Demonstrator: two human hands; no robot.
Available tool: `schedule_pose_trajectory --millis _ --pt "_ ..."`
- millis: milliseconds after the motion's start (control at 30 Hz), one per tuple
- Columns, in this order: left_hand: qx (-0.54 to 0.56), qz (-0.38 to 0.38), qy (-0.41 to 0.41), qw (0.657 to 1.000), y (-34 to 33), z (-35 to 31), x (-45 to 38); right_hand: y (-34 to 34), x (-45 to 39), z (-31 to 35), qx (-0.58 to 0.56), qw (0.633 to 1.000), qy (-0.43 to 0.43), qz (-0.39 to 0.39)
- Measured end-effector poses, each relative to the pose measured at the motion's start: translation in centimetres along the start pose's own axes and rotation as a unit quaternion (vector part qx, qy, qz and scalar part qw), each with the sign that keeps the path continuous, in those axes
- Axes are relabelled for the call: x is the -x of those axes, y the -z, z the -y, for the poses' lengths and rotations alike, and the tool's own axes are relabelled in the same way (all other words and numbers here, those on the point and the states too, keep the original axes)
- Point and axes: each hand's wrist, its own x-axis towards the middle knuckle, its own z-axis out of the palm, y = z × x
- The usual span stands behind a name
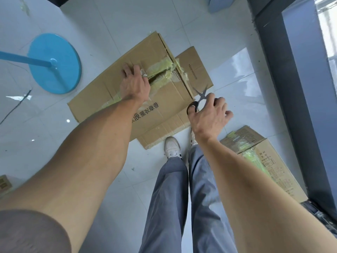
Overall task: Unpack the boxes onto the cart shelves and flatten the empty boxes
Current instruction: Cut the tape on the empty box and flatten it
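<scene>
A person stands on a glossy white tiled floor (109, 24), seen from above. A large cardboard box (127, 84) lies on the floor ahead of their feet, partly on top of flattened cardboard (197, 70). Black Chinese characters are printed along the box's near side; a small printed code runs along the flattened sheet but is too small to read. Yellow-green tape (162, 70) along the box's top seam is split open. The left hand (134, 83) rests on the box top at the slit, fingers curled at the seam. The right hand (209, 117) holds scissors (199, 98), thumb through a black handle loop, blades parted, near the box's right corner. A second taped box (264, 161) with printed labels sits at the floor's right edge beside a dark wall panel (284, 88). A blue round stand base (54, 63) is at left.
</scene>
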Motion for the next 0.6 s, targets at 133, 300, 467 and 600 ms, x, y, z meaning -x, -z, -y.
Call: schedule_pose_trajectory --millis 133,300,467,600 --pt "0.001 -0.005 0.005 1.000 -0.8 -0.2 1.4 0.6 -0.7 3.8 -0.016 0.993 0.120 -0.017" --pt "0.013 -0.006 0.003 1.000 -1.0 -0.2 1.7 1.2 -1.5 8.9 0.036 0.989 0.145 0.022" --pt "0.010 -0.013 0.000 1.000 -0.8 0.2 1.2 1.8 -1.9 8.4 0.061 0.981 0.183 0.019" --pt "0.007 -0.010 0.004 1.000 -1.0 -0.3 1.5 1.4 -1.5 6.7 0.065 0.980 0.190 0.012"
